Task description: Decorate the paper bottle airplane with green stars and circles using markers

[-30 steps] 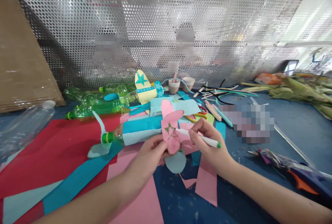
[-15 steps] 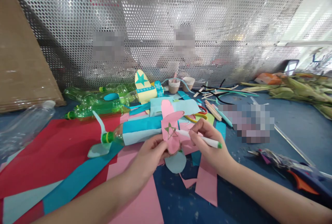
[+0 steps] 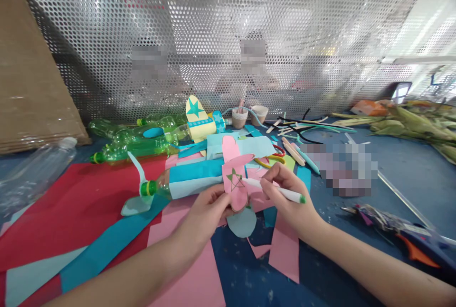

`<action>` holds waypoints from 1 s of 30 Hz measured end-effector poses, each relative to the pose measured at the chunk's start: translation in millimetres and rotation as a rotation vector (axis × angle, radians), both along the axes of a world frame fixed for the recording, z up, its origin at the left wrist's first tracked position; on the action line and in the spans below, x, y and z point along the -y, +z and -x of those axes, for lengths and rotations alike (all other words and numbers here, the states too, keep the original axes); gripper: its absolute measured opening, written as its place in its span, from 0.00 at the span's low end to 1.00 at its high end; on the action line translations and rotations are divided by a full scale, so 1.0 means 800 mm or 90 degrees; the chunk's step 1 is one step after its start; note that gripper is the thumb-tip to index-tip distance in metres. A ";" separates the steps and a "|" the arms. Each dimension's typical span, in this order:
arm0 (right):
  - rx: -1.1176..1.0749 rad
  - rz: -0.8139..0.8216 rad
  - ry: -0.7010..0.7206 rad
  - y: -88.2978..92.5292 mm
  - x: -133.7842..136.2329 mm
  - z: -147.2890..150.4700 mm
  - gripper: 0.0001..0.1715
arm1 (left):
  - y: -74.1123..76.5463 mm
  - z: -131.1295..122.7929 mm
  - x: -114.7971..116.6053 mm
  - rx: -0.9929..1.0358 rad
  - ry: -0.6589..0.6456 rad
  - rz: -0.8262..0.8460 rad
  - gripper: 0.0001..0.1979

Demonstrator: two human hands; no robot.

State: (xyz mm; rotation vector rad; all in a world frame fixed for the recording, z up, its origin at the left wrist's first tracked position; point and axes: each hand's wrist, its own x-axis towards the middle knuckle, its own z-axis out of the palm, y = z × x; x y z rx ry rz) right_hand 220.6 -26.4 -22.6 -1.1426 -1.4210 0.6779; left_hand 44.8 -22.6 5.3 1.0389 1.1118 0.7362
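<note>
My right hand (image 3: pixel 287 193) is closed around a white marker pen (image 3: pixel 292 196) with a green end. Its tip meets a green star outline, partly coloured in, on a pink paper wing (image 3: pixel 239 199). Thumb and fingers of my left hand (image 3: pixel 213 202) pinch the wing's lower left edge. The wing belongs to a paper airplane built on a bottle (image 3: pixel 194 179) wrapped in blue and pale blue paper. At its left end are a green cap (image 3: pixel 148 188) and pale blue paper blades (image 3: pixel 136 206). Below the wing lies a pale blue paper disc (image 3: pixel 242 223).
Green bottles (image 3: pixel 138 149) and a yellow paper airplane (image 3: pixel 201 124) stand behind. Red paper (image 3: pixel 107 188) and pink paper (image 3: pixel 188 259) cover the left. A glue gun (image 3: pixel 395 226), scissors (image 3: pixel 276 156), two small cups (image 3: pixel 239 118) and corn husks (image 3: pixel 409 119) lie around. A cardboard sheet (image 3: pixel 32 69) leans at left.
Almost nothing differs. Both hands keep their grip and the marker tip stays at the star; the whole view has shifted very slightly.
</note>
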 end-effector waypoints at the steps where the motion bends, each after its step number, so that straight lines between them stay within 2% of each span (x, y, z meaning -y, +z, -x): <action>1: 0.002 -0.001 0.003 0.000 0.000 0.000 0.11 | 0.000 0.000 0.000 0.006 0.000 -0.001 0.09; 14: 0.018 -0.010 0.006 0.004 0.002 0.001 0.11 | 0.002 -0.001 0.000 0.009 0.015 0.001 0.09; 30: 0.003 -0.005 0.017 -0.001 -0.001 -0.001 0.11 | 0.005 -0.002 0.001 0.010 0.005 0.002 0.10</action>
